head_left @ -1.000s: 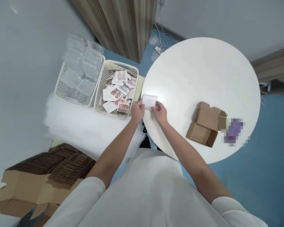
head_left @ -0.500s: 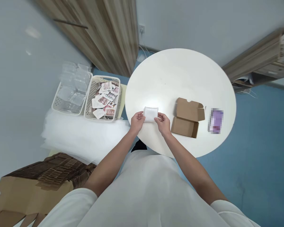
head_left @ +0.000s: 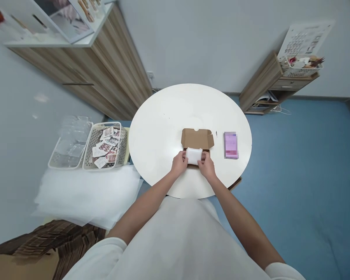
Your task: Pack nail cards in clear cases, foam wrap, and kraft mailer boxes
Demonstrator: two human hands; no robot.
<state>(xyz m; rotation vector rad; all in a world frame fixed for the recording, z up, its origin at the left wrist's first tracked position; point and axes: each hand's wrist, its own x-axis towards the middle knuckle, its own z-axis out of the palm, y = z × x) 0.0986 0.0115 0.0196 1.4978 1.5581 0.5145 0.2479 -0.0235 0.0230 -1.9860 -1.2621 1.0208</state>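
Observation:
A small white wrapped packet [head_left: 194,156] is held level between my two hands, over the open brown cardboard box [head_left: 197,138]. My left hand [head_left: 179,162] grips its left edge, fingers closed. On the opposite edge, my right hand [head_left: 206,164] pinches the packet. The box's lid stands raised behind the packet, and its lower part is mostly hidden beneath packet and hands. To the right on the round white table [head_left: 163,136] lies a purple stack [head_left: 231,145], its surface pixelated.
Left of the table are a basket of printed sachets [head_left: 88,157], a basket of clear plastic boxes [head_left: 53,160], white sheets [head_left: 87,194] and flattened cardboard [head_left: 26,260]. Cabinets stand behind on the left [head_left: 113,58] and right [head_left: 258,81].
Both hands have carried the white packet from the bare tabletop left of the box to over the box. The camera view has shifted, showing more of the cabinets.

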